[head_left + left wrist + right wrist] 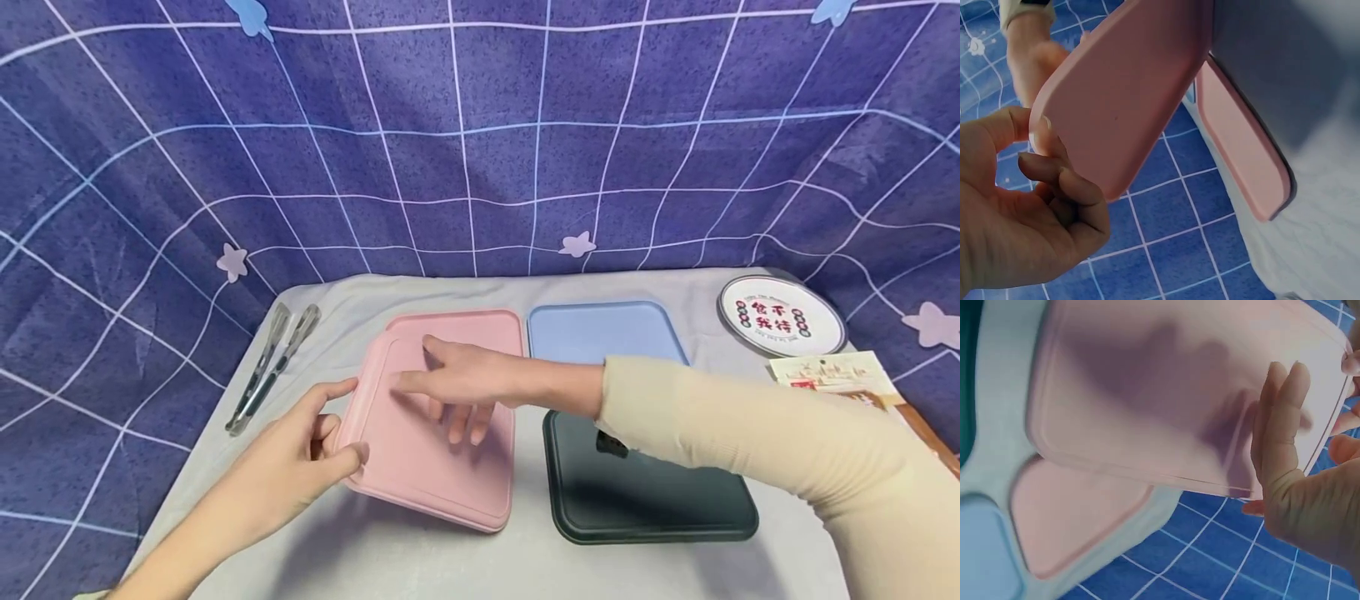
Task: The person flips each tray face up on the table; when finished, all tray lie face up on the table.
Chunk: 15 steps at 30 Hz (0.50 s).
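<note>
My left hand [292,467] pinches the left edge of a pink tray [427,487], thumb on the near side and fingers curled at the rim. The tray is tilted, its left side raised. In the left wrist view, its smooth pink face and rounded corner show beside the fingers. Behind and partly under it lies a second pink tray [480,323], also visible in the right wrist view as a pink corner [1079,519]. Over the held tray is my right hand [465,379], fingers spread and loosely extended, gripping nothing.
Right of the pink trays lie a blue tray [600,325] and a dark green tray [645,508], partly covered by my right sleeve [697,412]. Two pairs of tongs [273,367] lie at left. An oval plate with red characters [780,315] and a printed packet [832,371] are at right.
</note>
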Each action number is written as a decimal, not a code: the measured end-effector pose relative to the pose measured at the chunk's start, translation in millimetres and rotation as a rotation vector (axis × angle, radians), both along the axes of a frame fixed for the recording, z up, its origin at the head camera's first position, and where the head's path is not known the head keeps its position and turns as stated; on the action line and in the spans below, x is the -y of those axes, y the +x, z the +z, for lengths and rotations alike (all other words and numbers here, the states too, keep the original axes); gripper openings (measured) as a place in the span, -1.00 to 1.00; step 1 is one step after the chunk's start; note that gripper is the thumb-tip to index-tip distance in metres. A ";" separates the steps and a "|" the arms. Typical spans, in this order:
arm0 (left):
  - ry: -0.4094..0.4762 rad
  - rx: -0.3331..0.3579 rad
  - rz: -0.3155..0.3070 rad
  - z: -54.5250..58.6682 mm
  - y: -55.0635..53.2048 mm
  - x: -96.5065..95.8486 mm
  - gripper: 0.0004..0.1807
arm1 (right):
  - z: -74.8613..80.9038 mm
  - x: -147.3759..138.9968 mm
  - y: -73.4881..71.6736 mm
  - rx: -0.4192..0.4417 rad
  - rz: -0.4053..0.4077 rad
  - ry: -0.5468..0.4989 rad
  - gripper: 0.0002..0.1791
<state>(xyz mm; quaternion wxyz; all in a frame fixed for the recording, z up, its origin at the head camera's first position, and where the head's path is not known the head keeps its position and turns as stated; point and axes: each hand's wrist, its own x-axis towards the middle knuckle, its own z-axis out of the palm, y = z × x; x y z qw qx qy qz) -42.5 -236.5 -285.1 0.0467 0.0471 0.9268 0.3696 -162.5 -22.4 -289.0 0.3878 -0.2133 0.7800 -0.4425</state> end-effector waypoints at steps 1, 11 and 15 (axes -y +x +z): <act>-0.030 -0.012 0.011 1.6 0.6 -2.2 -0.28 | 4.6 3.7 -0.4 -0.007 -0.001 0.013 -0.45; -0.211 -0.131 0.063 11.2 8.9 -20.9 -0.39 | 40.6 26.4 -8.4 -0.055 0.006 0.250 -0.28; -0.274 -0.155 0.063 14.3 10.5 -25.7 -0.39 | 48.6 29.0 -11.2 -0.048 0.043 0.310 -0.26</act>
